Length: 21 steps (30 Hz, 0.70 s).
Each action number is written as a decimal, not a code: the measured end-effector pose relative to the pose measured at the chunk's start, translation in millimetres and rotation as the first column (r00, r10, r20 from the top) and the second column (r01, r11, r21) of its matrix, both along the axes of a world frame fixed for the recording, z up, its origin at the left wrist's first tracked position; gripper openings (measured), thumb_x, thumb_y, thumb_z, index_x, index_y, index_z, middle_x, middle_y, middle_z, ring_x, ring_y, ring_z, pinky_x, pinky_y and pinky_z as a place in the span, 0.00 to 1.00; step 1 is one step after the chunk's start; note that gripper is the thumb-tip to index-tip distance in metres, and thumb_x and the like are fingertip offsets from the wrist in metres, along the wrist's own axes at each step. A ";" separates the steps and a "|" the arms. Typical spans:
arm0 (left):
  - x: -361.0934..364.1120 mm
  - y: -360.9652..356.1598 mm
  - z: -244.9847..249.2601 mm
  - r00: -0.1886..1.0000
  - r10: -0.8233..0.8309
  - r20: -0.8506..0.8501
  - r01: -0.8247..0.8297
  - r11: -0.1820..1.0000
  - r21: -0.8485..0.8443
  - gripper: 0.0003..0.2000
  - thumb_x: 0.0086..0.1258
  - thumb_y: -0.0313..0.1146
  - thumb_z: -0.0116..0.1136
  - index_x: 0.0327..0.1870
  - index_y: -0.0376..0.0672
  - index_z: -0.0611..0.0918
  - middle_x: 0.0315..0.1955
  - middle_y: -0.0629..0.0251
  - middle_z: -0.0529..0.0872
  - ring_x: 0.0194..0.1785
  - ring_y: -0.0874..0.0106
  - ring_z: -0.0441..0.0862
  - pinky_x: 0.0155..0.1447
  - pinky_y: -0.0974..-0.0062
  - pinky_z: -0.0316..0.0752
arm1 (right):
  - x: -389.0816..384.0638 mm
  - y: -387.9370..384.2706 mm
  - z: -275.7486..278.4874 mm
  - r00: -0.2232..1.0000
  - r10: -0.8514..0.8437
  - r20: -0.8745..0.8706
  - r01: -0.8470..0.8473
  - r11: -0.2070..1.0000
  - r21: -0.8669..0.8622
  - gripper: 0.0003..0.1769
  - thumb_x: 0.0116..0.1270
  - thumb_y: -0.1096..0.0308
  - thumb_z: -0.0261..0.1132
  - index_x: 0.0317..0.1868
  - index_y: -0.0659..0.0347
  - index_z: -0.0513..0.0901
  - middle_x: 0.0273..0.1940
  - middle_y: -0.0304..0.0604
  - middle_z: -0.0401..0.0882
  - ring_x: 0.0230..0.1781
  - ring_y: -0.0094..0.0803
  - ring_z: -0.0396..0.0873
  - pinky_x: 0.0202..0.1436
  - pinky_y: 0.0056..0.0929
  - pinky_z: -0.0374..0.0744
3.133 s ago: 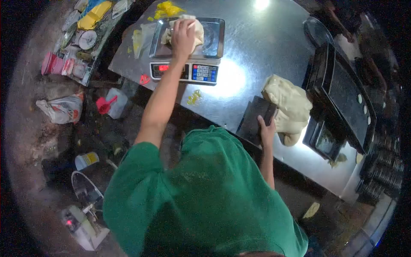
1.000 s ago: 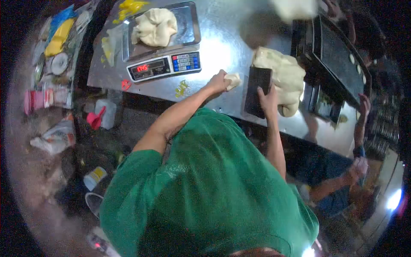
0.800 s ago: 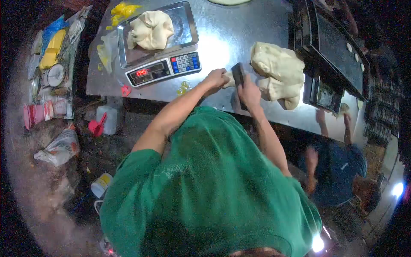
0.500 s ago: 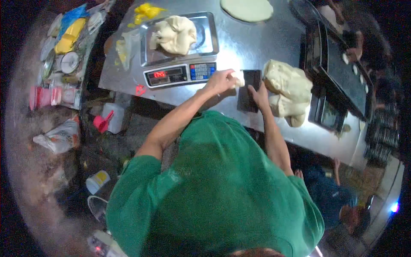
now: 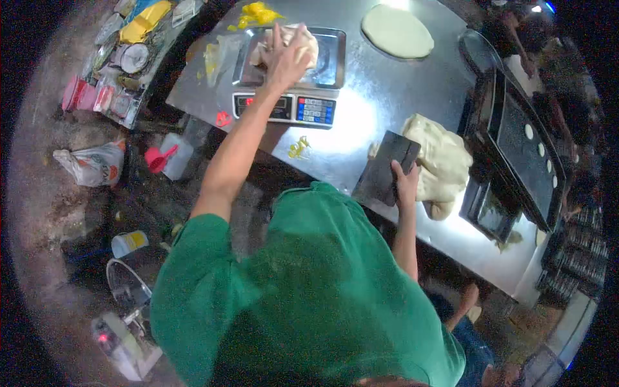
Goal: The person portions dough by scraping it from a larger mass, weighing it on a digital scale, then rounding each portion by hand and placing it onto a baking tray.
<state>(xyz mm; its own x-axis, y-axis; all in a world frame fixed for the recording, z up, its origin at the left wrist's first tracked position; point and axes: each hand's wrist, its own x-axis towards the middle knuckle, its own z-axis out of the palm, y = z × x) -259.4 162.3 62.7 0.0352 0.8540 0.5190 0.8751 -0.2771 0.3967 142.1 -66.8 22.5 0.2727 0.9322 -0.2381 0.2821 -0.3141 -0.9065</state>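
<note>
My left hand [image 5: 287,63] lies on top of a lump of dough [image 5: 306,44] with its fingers spread apart. That lump sits on the metal pan of a digital scale [image 5: 331,61], and my forearm covers part of the red display. In my right hand [image 5: 405,179] is a dark rectangular dough scraper [image 5: 382,169], its blade tilted over the metal table. Directly beside it rests a large, folded mass of pale dough [image 5: 445,158]; a small bit of dough shows behind the scraper's left edge.
A flat dough round [image 5: 398,31] lies at the back of the table. Dark trays [image 5: 525,142] with small pale pieces stand at the right. Yellow scraps [image 5: 300,148] lie before the scale, with a yellow heap [image 5: 258,14] behind it. Another person's arm [image 5: 465,306] shows lower right.
My left hand has gone from beside the scraper, where it held a small dough piece, to the dough on the scale. The scraper is now tilted. The whole view has shifted.
</note>
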 end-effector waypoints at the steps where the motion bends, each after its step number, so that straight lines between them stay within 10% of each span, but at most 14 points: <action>1: 10.8 -5.9 16.6 0.993 -0.021 0.114 0.012 0.997 0.077 0.41 0.67 0.55 0.60 0.81 0.67 0.57 0.80 0.56 0.53 0.79 0.31 0.42 0.74 0.23 0.37 | 0.5 -4.5 19.9 0.999 -0.018 0.034 0.019 0.999 -0.028 0.25 0.67 0.65 0.71 0.59 0.69 0.76 0.50 0.47 0.84 0.48 0.34 0.81 0.55 0.33 0.78; 2: 30.0 -23.4 26.5 0.991 0.129 0.037 -0.133 0.984 0.118 0.33 0.70 0.48 0.61 0.77 0.59 0.68 0.76 0.52 0.64 0.76 0.41 0.60 0.76 0.37 0.53 | 5.5 -9.6 32.1 0.997 -0.035 0.069 0.039 0.998 -0.055 0.25 0.67 0.66 0.71 0.59 0.69 0.76 0.50 0.46 0.84 0.48 0.34 0.81 0.55 0.32 0.78; 5: 81.0 -74.2 37.0 0.917 -0.092 0.389 0.174 0.968 -0.181 0.21 0.72 0.39 0.61 0.66 0.49 0.79 0.64 0.51 0.79 0.65 0.54 0.78 0.70 0.55 0.70 | 45.0 -35.3 7.1 0.967 -0.132 -0.217 0.140 0.990 0.018 0.27 0.67 0.67 0.72 0.62 0.68 0.74 0.53 0.45 0.82 0.49 0.32 0.80 0.56 0.32 0.78; 10: 209.4 -169.8 -15.7 0.677 -0.218 0.703 0.652 0.621 -0.435 0.16 0.71 0.39 0.63 0.57 0.44 0.84 0.59 0.57 0.84 0.64 0.61 0.79 0.69 0.64 0.71 | 105.0 -71.0 -19.7 0.966 -0.159 -0.202 0.173 0.984 0.052 0.30 0.67 0.66 0.73 0.65 0.67 0.73 0.55 0.44 0.81 0.51 0.32 0.80 0.57 0.32 0.78; 12: 244.6 -180.7 -44.5 0.687 -0.476 0.548 0.714 0.579 -0.393 0.16 0.74 0.34 0.57 0.60 0.41 0.82 0.66 0.50 0.77 0.70 0.53 0.72 0.74 0.59 0.66 | 122.2 -81.4 -24.5 0.958 -0.168 -0.234 0.175 0.985 0.008 0.30 0.67 0.66 0.73 0.66 0.67 0.74 0.55 0.45 0.81 0.51 0.33 0.80 0.57 0.32 0.78; 15: 287.5 -181.3 -78.6 0.917 -0.275 0.289 0.397 0.692 -0.602 0.18 0.74 0.31 0.54 0.63 0.39 0.79 0.70 0.48 0.72 0.73 0.49 0.67 0.76 0.56 0.62 | 129.0 -94.7 5.4 0.951 -0.192 -0.243 0.194 0.981 -0.016 0.28 0.67 0.66 0.72 0.64 0.70 0.75 0.54 0.46 0.83 0.50 0.34 0.80 0.58 0.32 0.77; 16: 298.7 -183.0 -122.2 0.952 -0.239 0.193 0.301 0.847 -0.439 0.22 0.69 0.25 0.53 0.66 0.39 0.77 0.69 0.47 0.71 0.72 0.49 0.67 0.75 0.54 0.63 | 128.7 -99.1 18.5 0.948 -0.204 -0.243 0.207 0.978 -0.014 0.28 0.68 0.65 0.71 0.63 0.71 0.76 0.53 0.47 0.83 0.50 0.34 0.80 0.58 0.32 0.77; 21: 295.3 -186.7 -119.7 0.970 -0.242 0.011 0.220 0.860 -0.460 0.25 0.61 0.21 0.55 0.64 0.44 0.79 0.62 0.52 0.76 0.63 0.51 0.73 0.67 0.54 0.69 | 177.0 -127.4 4.8 0.916 -0.291 -0.275 0.300 0.954 -0.012 0.27 0.68 0.67 0.71 0.62 0.71 0.76 0.53 0.46 0.83 0.49 0.34 0.80 0.57 0.32 0.77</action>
<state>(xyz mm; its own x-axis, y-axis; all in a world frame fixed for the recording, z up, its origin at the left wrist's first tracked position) 35.9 -24.4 -57.0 0.2746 0.9591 0.0683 0.8286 -0.2721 0.4893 319.0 -194.2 27.3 0.4657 0.8271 -0.3148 -0.0768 -0.3166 -0.9454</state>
